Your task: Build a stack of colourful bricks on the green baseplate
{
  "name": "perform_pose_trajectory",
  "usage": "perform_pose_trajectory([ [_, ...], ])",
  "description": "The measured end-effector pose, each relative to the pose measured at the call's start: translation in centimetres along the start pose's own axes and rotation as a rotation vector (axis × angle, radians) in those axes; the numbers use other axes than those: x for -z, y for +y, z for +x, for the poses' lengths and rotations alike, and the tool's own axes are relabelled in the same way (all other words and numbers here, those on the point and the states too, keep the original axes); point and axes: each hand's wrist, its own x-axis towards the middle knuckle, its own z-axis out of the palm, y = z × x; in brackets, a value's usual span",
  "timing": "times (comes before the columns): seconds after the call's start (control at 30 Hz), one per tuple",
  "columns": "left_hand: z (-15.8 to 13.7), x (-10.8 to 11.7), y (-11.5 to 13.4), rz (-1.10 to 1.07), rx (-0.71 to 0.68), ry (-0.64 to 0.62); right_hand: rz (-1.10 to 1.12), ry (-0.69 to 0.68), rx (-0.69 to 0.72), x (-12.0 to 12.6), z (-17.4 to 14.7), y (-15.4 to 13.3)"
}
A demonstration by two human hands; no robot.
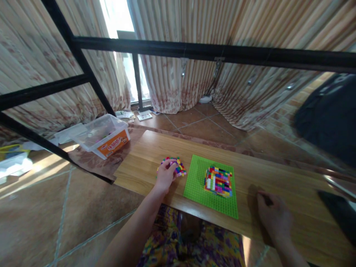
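Observation:
My left hand (166, 174) is over a small pile of colourful building bricks (180, 170) on the wooden table. Its thumb and fingertips are pinched together, with a purplish building brick (172, 162) showing at them. To the right of the pile lies a green baseplate (194, 185), bearing a block-shaped build of many-coloured bricks (218, 181) with several white ones on its left side. My right hand (274, 213) rests on the table to the right of the baseplate, fingers curled in, and nothing shows in it.
A clear plastic box (108, 135) with an orange label stands on the floor beyond the table's left end. A black metal frame (167, 48) crosses in front of the curtains. At the table's right lies a dark flat object (338, 211). The wooden table (144, 148) is narrow.

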Motion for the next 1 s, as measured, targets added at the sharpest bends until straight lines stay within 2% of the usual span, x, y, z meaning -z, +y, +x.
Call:
perform_pose_trajectory([
  [0.17,0.4,-0.3,0.1,0.009,0.012,0.018,-0.002,0.019,0.035,-0.1,0.0,0.1],
  [0.6,1.4,-0.9,1.1,0.058,0.106,0.060,0.022,0.005,0.009,-0.2,0.0,0.1],
  [1.0,1.5,-0.8,1.2,0.032,0.069,0.036,0.011,0.027,0.021,-0.3,0.0,0.0],
])
